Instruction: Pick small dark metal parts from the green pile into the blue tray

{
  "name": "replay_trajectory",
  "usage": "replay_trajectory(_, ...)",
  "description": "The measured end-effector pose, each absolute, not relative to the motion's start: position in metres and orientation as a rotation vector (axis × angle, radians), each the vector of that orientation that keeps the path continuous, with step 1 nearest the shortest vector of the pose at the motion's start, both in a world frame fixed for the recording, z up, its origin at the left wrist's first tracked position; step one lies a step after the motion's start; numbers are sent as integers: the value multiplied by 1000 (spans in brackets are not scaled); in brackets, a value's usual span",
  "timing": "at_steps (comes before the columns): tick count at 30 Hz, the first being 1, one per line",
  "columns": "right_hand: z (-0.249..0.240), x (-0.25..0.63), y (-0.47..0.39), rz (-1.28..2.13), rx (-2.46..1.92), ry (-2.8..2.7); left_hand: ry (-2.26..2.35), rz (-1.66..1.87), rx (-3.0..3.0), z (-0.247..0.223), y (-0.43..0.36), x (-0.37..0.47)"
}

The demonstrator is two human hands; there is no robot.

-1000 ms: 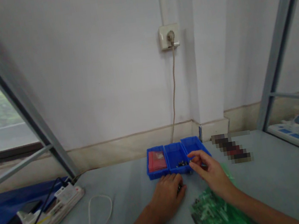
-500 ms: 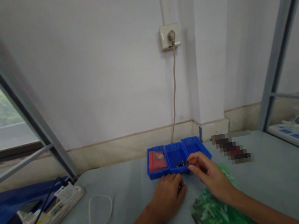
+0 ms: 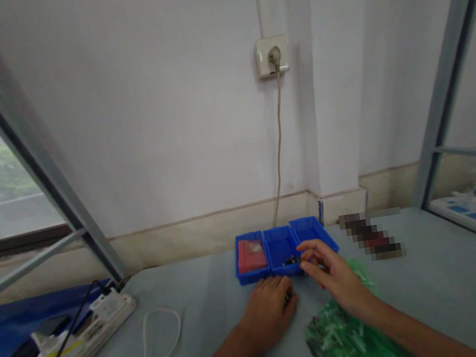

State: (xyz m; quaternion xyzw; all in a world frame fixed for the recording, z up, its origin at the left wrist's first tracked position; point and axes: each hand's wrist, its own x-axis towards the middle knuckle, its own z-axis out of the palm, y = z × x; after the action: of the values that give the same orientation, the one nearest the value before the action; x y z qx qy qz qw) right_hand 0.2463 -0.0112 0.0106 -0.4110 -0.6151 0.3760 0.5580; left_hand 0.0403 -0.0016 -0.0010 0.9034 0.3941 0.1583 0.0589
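Note:
My left hand [image 3: 270,308] rests on the table in front of the blue bins, fingers curled around small dark metallic parts [image 3: 287,299] that show between thumb and forefinger. My right hand [image 3: 335,277] is at the front right of the middle blue bin [image 3: 280,242], thumb and fingertips close together. Whatever may be pinched there is too small to make out. Several small dark parts [image 3: 290,261] lie at the front of that bin, beside the right fingertips. Under the right forearm is a green plastic bag [image 3: 349,341] holding many small pieces.
The left blue bin [image 3: 237,271] holds a red packet [image 3: 249,255]; the right blue bin [image 3: 308,229] adjoins the middle one. At left are a power strip [image 3: 107,323] and a looped white cable [image 3: 144,347]. A pixelated dark object [image 3: 372,236] lies at right. Metal frame posts flank the table.
The view has shifted very slightly. My right hand's fingers have moved a little at the middle bin's edge; my left hand stays in place, still curled.

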Motion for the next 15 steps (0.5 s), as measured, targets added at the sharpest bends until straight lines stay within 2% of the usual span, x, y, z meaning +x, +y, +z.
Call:
replay_trajectory(4,10,248,-14,612,-1036,-1579,1194,491,2738,1,-2,40)
replay_trajectory(8,11,247,-16,517,-1024,-1651,1199,500,2738,0,-2,40)
replay_trajectory(12,15,245,-16,661,-997,-1586,1189,506,2741,-2,-2,40)
replay_trajectory(15,18,245,-16,965,-920,-1495,1180,511,2749,-4,-1,39)
